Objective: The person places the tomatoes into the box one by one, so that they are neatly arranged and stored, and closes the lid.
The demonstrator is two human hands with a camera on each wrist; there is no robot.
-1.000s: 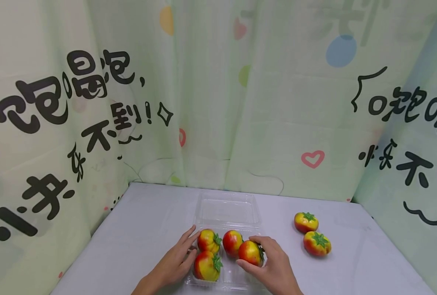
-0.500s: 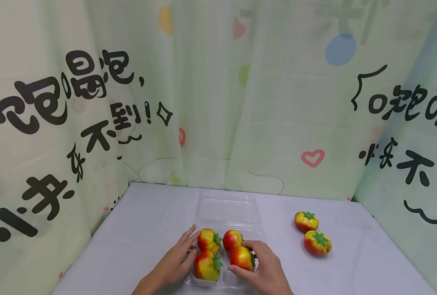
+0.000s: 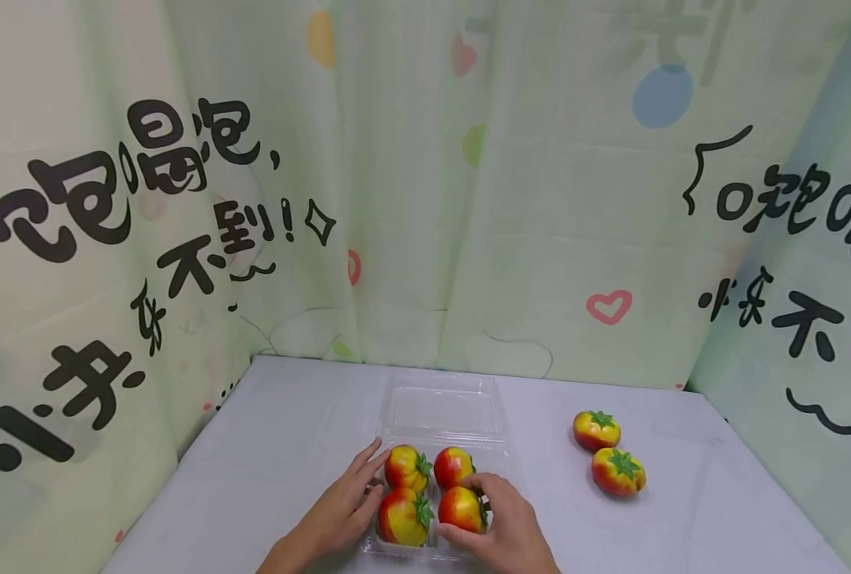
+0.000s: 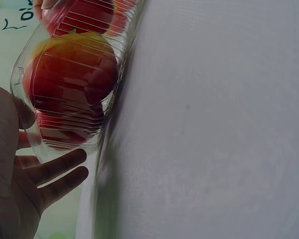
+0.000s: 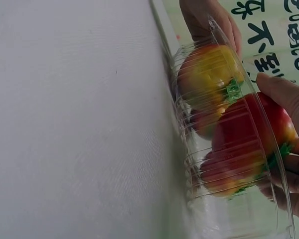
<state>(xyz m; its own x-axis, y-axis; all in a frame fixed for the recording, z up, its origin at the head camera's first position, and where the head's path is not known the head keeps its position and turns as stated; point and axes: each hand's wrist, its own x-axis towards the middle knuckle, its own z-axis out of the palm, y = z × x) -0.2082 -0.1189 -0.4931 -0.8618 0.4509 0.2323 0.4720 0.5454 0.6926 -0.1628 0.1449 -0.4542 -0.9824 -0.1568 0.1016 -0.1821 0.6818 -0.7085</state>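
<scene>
A clear plastic clamshell box [image 3: 445, 550] lies on the table with its lid [image 3: 443, 408] folded back. Inside sit red-and-yellow tomatoes with green leafy tops: a back left tomato [image 3: 406, 469], a front left tomato [image 3: 404, 518] and a back right tomato [image 3: 454, 467]. My right hand [image 3: 506, 522] holds another tomato [image 3: 462, 510] at the box's front right, thumb on the near side and fingers on the far side. The left hand [image 3: 339, 506] rests along the box's left side, fingers fairly straight. In the left wrist view, the left thumb is by the rim [image 4: 19, 74].
Two more tomatoes lie to the right on the white tabletop, a rear tomato [image 3: 596, 431] and a nearer tomato [image 3: 618, 473]. A printed curtain [image 3: 411, 199] surrounds the table at the back and sides.
My right hand has carried its tomato left and slightly down, from the box's right side to the spot in front of the back right tomato. The left hand stays put.
</scene>
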